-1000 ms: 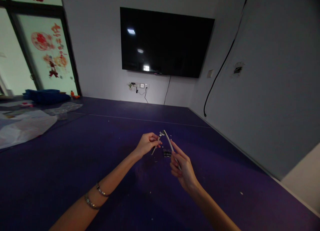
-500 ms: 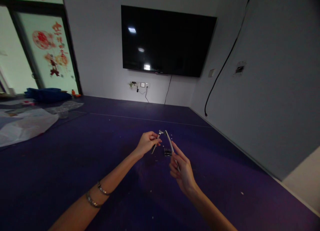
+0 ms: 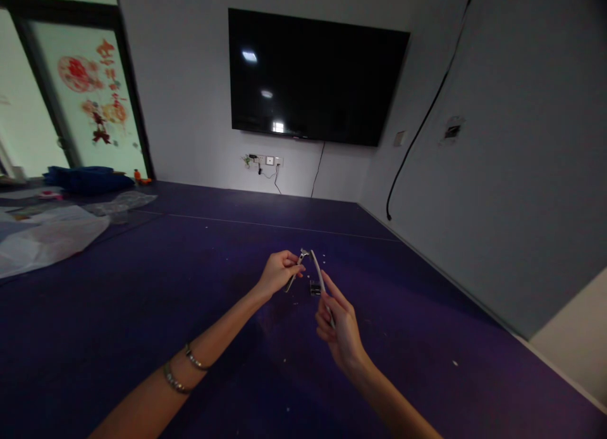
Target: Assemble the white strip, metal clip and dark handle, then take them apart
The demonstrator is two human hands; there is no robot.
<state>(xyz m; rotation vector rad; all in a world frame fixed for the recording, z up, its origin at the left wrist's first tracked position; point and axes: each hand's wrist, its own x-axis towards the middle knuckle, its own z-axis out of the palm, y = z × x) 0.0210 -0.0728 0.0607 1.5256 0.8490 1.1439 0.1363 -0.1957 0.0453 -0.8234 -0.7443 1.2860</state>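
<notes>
My left hand is closed around a silver razor, holding it by its handle with the head up. Opposite it, my right hand grips a white toothbrush, index finger laid along the handle. The toothbrush's head is right beside the razor's head, bristle side toward it; whether they touch is hard to tell. Beneath the two, a small dark clear-edged case lies on the purple floor, partly covered by the toothbrush and my right hand.
Small white bits lie scattered on the floor around the case. Plastic sheeting and a dark blue cloth heap are at the left. A television hangs on the far wall, above sockets, and a black cable runs down the right wall.
My right hand and the toothbrush have shifted slightly left, bringing the brush head closer to the razor's head. The left hand with the razor has barely moved.
</notes>
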